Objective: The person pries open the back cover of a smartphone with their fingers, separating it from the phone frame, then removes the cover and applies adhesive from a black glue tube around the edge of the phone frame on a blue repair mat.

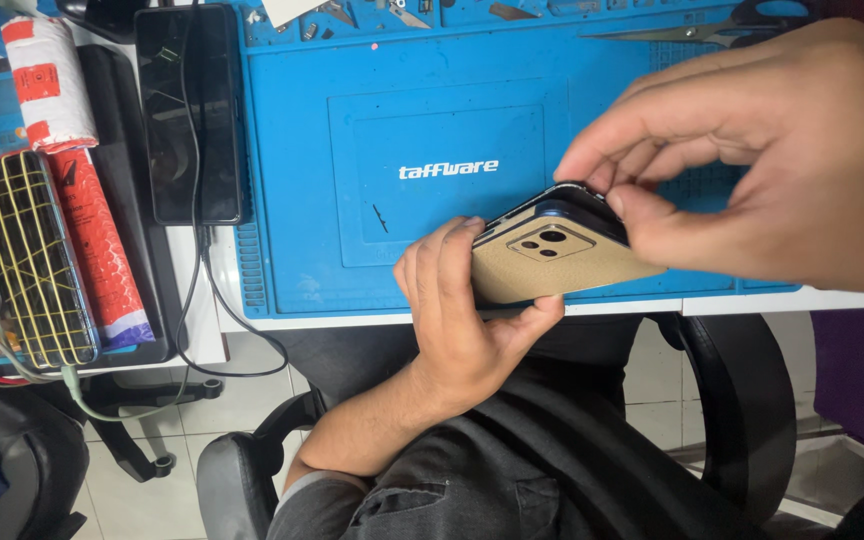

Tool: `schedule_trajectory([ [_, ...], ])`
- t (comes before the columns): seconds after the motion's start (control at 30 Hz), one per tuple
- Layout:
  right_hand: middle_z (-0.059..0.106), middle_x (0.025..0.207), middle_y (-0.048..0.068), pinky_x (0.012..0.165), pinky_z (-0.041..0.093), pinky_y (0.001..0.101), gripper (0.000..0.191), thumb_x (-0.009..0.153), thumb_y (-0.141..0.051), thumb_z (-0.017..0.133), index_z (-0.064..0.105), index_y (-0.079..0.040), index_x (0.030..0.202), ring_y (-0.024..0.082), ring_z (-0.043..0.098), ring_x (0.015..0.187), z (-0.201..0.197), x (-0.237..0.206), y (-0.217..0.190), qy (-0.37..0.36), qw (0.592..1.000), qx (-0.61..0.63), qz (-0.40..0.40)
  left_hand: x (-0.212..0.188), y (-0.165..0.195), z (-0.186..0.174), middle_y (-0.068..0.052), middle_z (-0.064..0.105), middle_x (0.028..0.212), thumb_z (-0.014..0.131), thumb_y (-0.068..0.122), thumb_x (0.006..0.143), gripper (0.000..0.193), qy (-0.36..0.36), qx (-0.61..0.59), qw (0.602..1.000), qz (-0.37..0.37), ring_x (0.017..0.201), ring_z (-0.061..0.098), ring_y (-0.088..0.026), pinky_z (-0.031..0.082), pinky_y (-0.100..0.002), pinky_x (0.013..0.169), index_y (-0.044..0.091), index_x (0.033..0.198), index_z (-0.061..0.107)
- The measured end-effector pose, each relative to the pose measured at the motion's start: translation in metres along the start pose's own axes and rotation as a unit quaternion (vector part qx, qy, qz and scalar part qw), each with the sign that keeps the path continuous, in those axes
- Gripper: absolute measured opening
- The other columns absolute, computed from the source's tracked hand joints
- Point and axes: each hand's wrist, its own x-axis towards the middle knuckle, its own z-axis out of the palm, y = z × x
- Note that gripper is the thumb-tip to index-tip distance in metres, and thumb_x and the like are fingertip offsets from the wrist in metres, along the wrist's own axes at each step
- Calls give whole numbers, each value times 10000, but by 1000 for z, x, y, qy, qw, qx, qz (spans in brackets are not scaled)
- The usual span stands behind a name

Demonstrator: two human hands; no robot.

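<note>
Hands both occupied with one item: a slim rectangular smartphone with a tan textured back panel and a raised camera block (552, 262), held in the air just above the near edge of the blue silicone repair mat (292, 150). I note my left hand (462, 320) wrapped around the phone's lower end, fingers over the top edge and thumb under the bottom, closed firmly on the body. My right hand (752, 160) comes in from the upper right, thumb and fingertips pinched together on the dark rim at the camera end, where the tan panel meets the blue frame.

Judgement: the step in hand looks like working the back cover at that corner, either seating it or lifting it; I cannot tell which, since the seam itself is partly hidden by my fingers. I observe no tool in either hand. The next move would call for steady pressure along the edge with the left hand keeping the body from twisting, and care near the camera block.

Also present: a black phone lying flat with a thin black cable across it (190, 110) at the mat's left, a red and white wrapped roll (72, 170), and metal scissors (712, 25) at the top
</note>
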Motion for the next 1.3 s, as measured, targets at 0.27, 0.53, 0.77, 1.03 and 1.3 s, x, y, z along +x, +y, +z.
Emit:
schedule_trajectory([
  [0.27,744,1040,152,895,638,321,201,985,-4,597,649,28,1177,199,767,979,-6,-2,30,30,992,45,116,-1,-3,-1,-163,562,1344,936,249,794,895,-9,-22,1000,-3,1209,572,-318,405,-430,1030,26,1463,385],
  [0.53,724,1046,134,922,614,336,176,957,-50,672,710,13,1117,229,741,1010,-5,2,18,38,999,-17,12,-1,-3,-1,-159,562,1353,933,244,802,892,-8,-22,1000,2,1168,575,-304,405,-426,1029,33,1470,382],
  [0.77,792,916,63,770,649,261,125,922,-68,699,790,-43,1004,145,764,844,-1,10,-4,1,999,-19,28,0,-2,-1,-155,562,1345,926,269,809,875,-10,-14,1000,-2,1177,569,-311,404,-428,1024,37,1459,388],
  [1.03,787,868,79,763,666,255,126,880,-81,753,788,-29,989,150,750,812,1,13,-7,1,999,-4,40,-2,-3,-1,-166,559,1341,926,297,810,876,-8,-12,1000,3,1211,565,-327,400,-434,1032,25,1449,391],
  [1.3,783,907,63,774,646,254,154,844,-45,752,786,-32,994,127,784,813,3,8,-7,13,999,-36,12,-3,-4,0,-158,560,1346,926,303,816,877,-9,-17,1000,0,1213,566,-315,399,-429,1034,32,1456,391],
])
